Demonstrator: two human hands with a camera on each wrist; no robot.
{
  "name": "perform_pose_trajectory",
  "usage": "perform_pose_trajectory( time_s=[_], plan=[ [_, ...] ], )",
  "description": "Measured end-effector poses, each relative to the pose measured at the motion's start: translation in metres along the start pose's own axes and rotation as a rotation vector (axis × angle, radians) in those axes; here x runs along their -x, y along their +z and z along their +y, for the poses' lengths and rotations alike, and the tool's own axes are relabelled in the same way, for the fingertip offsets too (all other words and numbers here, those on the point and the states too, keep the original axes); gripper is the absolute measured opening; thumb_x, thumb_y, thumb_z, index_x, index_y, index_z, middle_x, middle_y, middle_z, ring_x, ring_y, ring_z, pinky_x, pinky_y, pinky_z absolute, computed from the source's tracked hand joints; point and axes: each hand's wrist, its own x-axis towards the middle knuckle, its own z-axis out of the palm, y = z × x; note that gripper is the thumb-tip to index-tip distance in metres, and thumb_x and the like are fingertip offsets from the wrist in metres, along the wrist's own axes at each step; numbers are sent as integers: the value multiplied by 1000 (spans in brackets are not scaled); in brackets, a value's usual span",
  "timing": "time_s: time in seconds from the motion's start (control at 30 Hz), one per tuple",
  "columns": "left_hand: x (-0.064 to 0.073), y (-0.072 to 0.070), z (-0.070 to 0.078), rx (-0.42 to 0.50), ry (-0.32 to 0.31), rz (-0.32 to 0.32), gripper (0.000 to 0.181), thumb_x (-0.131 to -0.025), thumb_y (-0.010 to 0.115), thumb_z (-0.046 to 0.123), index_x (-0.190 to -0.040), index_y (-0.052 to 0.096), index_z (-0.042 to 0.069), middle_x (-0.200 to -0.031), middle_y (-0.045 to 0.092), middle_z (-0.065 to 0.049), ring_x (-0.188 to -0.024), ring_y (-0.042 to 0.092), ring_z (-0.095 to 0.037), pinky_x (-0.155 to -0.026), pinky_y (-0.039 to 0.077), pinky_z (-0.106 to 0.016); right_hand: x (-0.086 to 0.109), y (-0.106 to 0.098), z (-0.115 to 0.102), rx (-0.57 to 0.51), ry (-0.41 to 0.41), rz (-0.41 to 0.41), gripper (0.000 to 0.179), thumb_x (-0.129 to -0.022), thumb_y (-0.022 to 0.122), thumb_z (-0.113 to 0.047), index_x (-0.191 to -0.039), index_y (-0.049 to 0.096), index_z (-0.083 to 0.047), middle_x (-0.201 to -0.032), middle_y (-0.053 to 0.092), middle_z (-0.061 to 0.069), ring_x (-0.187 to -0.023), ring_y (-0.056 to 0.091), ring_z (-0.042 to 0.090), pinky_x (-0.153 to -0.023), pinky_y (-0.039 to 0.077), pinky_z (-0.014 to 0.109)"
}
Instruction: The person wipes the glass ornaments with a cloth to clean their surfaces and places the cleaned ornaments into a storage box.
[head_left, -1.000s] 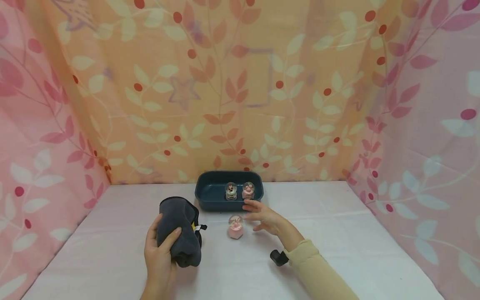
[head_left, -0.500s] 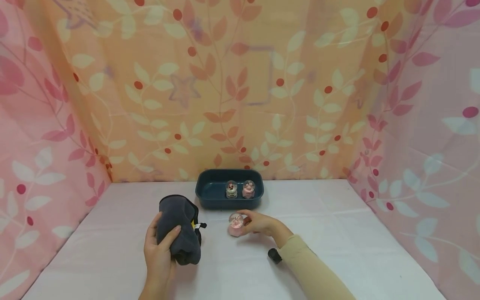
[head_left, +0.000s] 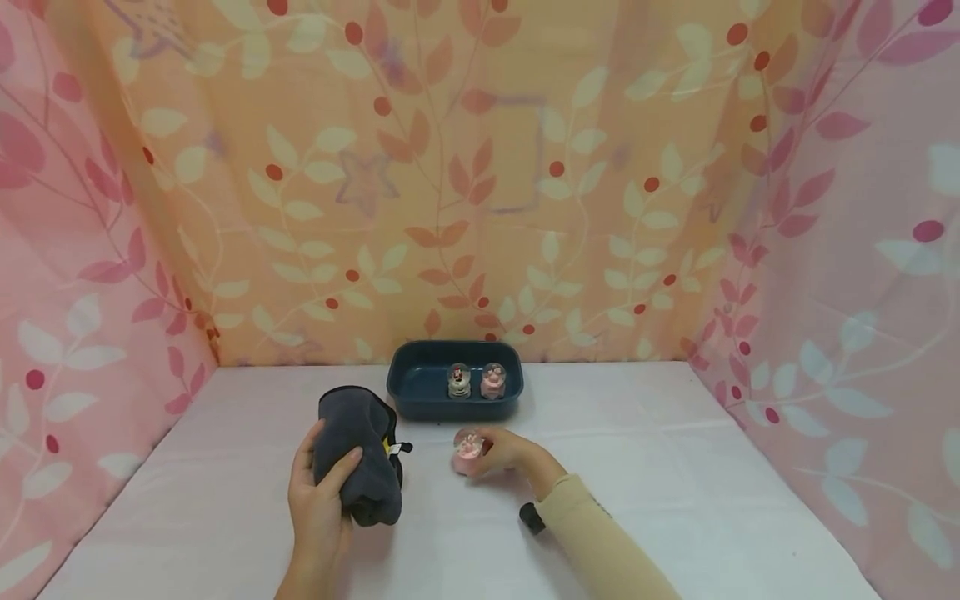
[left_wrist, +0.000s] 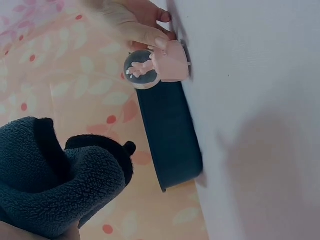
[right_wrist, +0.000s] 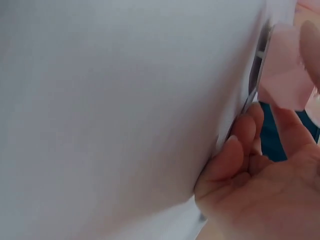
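Note:
My left hand (head_left: pixel 317 504) grips a rolled dark grey cloth (head_left: pixel 356 458), held up at the left, with a small tag at its right side. In the left wrist view, the fuzzy pile and black edging of the cloth (left_wrist: pixel 95 180) show. At the middle of the table, my right hand (head_left: pixel 510 454) pinches a small pink snow globe (head_left: pixel 467 448) between thumb and fingers. Its faceted pink base (right_wrist: pixel 285 70) is at the table surface, a little tilted; whether it is fully lifted I cannot tell. The other fingers of the right hand (right_wrist: pixel 265 185) curl by the tabletop.
Behind the pink globe stands a dark blue tray (head_left: pixel 453 411). In its right half are two more snow globes, one white-based (head_left: pixel 459 383) and one pink (head_left: pixel 492 383). A small black object (head_left: pixel 532 518) shows beside the right sleeve. Patterned curtains (head_left: pixel 450 208) enclose the white table (head_left: pixel 637 467).
My right hand has come down from near the tray to the pink snow globe and taken hold of it. The left hand with the cloth stays nearly still.

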Motion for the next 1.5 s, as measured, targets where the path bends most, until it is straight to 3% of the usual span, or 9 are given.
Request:
perform_pose_trajectory(
  time_s=[0.37,0.63,0.8,1.07,1.37,1.5],
  plan=[
    [1,3,-5,2,-24,-12,59,-89,60,-12,-137,44,17,-135,37,0,-113,52,-16,-79,54,-26,-1,8,-3,26,11,61,49,-73,82,-1,-119,67,-11,-98,60,5,-89,52,22,-86,45,37],
    [1,1,-7,-8,-33,-6,59,-89,62,-9,-138,44,18,-135,37,1,-112,53,-15,-79,54,-25,2,10,0,-2,-5,91,39,-74,80,1,-111,68,-4,-92,61,3,-83,53,18,-78,46,32],
    [0,1,-7,-12,-38,-14,59,-89,62,-9,-138,43,18,-135,37,1,-113,52,-15,-79,54,-25,5,9,-1,48,9,112,33,-73,80,1,-104,68,-4,-90,60,4,-82,51,19,-78,45,34],
    [-1,2,-5,-17,-37,-29,60,-87,61,-12,-137,45,17,-134,39,-1,-112,53,-15,-80,54,-25,21,1,-2,31,-142,182,32,-71,77,1,-101,67,3,-91,62,7,-81,53,19,-71,48,32],
    [0,5,-8,-49,-62,-65,60,-88,60,-11,-139,43,16,-133,38,-2,-109,56,-15,-82,53,-26,36,-6,-11,-23,-130,218,34,-77,74,-9,-107,65,2,-89,57,7,-83,51,21,-67,45,33],
    [0,5,-10,-58,-62,-75,60,-88,59,-11,-139,42,16,-132,39,-3,-108,58,-14,-82,53,-26,43,-3,-16,-61,-154,234,28,-80,74,-14,-102,67,3,-85,59,4,-80,52,18,-67,46,30]
  ],
)
